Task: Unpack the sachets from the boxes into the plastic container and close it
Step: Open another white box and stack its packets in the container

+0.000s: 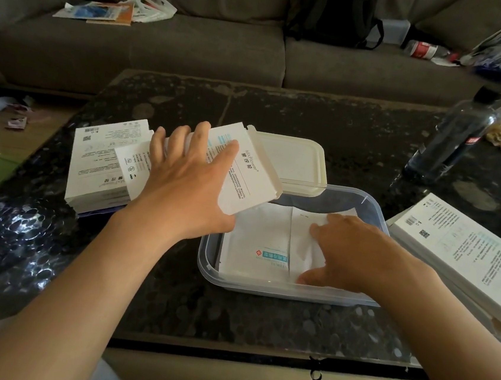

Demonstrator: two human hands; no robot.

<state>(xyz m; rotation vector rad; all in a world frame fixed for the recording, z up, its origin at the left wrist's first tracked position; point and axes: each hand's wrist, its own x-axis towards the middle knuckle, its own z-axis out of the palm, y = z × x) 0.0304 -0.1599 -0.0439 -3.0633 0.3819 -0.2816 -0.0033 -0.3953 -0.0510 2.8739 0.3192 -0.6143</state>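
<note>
At the lower centre of the frame, on the dark speckled tabletop [229, 317], sits the clear plastic container [263, 287] with white sachets [256, 237] lying flat inside it. The right hand [356, 256] rests on the sachets on the container's right side, thumb spread and fingers bent (whether it pinches one cannot be told). Just left of and above the container, the left hand [182, 176] grips a white box [244, 173], tilted over the container's far left corner, thumb across its printed face. A stack of boxes [101, 158] lies at the middle left, and more flat boxes [460, 243] at the right edge. The white lid [295, 160] lies behind the container. A dark bottle [452, 140] stands at upper right, and a sofa [195, 51] spans the top.
</note>
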